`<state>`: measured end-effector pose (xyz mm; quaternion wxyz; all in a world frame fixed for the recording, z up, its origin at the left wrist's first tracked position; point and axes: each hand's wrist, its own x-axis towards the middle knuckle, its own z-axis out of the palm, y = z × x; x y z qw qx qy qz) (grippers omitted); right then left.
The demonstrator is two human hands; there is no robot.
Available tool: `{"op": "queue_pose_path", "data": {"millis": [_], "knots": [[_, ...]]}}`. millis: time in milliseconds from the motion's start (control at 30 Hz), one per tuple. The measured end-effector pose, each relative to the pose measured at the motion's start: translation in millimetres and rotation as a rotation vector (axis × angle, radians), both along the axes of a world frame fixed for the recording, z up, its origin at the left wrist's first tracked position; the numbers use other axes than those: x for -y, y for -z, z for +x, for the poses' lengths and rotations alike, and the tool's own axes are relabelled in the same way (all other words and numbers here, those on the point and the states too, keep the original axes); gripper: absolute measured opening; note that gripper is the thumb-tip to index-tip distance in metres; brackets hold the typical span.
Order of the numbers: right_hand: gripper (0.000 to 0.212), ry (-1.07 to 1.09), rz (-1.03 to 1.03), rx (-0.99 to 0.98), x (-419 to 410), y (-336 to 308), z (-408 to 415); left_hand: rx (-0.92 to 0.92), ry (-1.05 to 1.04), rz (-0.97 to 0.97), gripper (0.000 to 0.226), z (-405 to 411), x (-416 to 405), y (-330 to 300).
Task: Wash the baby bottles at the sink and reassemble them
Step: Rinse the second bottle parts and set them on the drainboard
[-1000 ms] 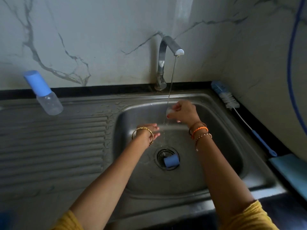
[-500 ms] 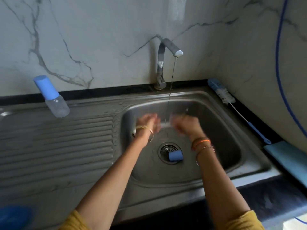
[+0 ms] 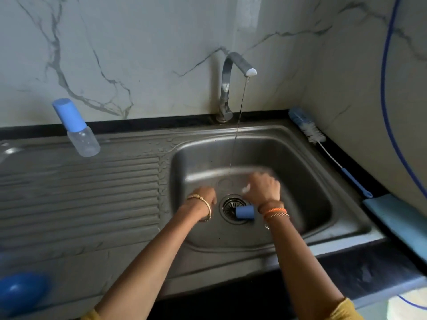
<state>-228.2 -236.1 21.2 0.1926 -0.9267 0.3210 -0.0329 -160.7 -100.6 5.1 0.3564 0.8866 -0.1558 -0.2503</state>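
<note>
**Both hands lower in the basin, small white part in the right one**

My right hand [image 3: 264,189] is blurred, but I see its fingers curled and pinching a small white part [image 3: 246,188]; it has come down from the water stream [image 3: 238,125] toward the drain [image 3: 228,207]. My left hand [image 3: 204,196] is also lower than a second ago; whether its grip is wide or closed I cannot tell. A blue cap [image 3: 245,212] stays lying on the drain, just beside my right wrist. The sink [image 3: 300,158] still receives a thin stream from the tap [image 3: 227,88]. A capped baby bottle [image 3: 77,129] stands on the desk at the left, the bottle brush [image 3: 323,146] lies at the right.
</note>
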Motion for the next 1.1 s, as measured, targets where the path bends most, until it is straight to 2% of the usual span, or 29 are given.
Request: {"op": "queue_pose_path", "data": {"millis": [33, 67, 100, 167, 200, 233, 267, 300, 367, 400, 433, 467, 533, 567, 700, 833, 1000, 1100], "knots": [[0.017, 0.022, -0.091, -0.03, -3, 10, -1, 0.013, -0.002, 0.035, 0.021, -3, -1, 6], [0.012, 0.012, -0.064, 0.056, -5, 17, -3, 0.021, -0.011, -0.009, 0.021, -4, -2, 11], [0.006, 0.061, 0.173, 0.252, -7, 17, -4, 0.008, -0.052, -0.05, 0.022, -2, -3, 10], [0.004, 0.203, 0.879, 0.656, -8, 5, -4, -0.081, -0.143, -0.211, 0.023, 5, -5, 5], [0.005, 0.245, 1.109, 0.754, -9, -2, -6, -0.143, -0.146, -0.293, 0.022, 6, -8, 1], [0.008, 0.234, 1.258, 0.773, -8, -3, -8, -0.18, -0.177, -0.333, 0.02, 4, -10, -5], [0.012, 0.261, 1.268, 0.742, -4, -3, -8, -0.157, -0.181, -0.329, 0.018, 2, -13, -6], [0.014, 0.224, 1.102, 0.625, -1, -5, -9, -0.062, -0.177, -0.273, 0.018, 0, -15, -2], [0.005, 0.039, 0.361, 0.114, -1, 4, -12, 0.077, -0.179, -0.141, 0.022, -5, -20, 3], [0.013, -0.006, 0.049, -0.007, -3, 10, -13, 0.076, -0.186, -0.131, 0.024, -11, -22, 5], [0.017, -0.048, -0.07, -0.023, -6, 15, -14, 0.032, -0.204, -0.164, 0.025, -14, -23, 7], [0.015, -0.07, -0.049, 0.059, -12, 16, -15, 0.009, -0.232, -0.218, 0.025, -14, -25, 8], [0.005, 0.016, 0.273, 0.265, -21, 11, -12, -0.024, -0.337, -0.318, 0.026, -17, -31, 1], [0.006, 0.029, 0.363, 0.321, -27, 9, -9, -0.041, -0.368, -0.363, 0.026, -18, -36, -2], [0.027, -0.09, 0.446, 0.448, -59, -12, 1, -0.02, -0.39, -0.476, 0.025, -21, -56, -28], [0.023, -0.293, 0.43, 0.511, -103, -39, 16, 0.168, -0.389, -0.525, 0.023, -12, -90, -64], [0.017, -0.451, 0.483, 0.61, -168, -72, 39, 0.267, -0.452, -0.591, 0.022, -3, -157, -98], [0.015, -0.572, 0.529, 0.62, -215, -78, 54, 0.339, -0.502, -0.539, 0.022, 1, -209, -108]]}}
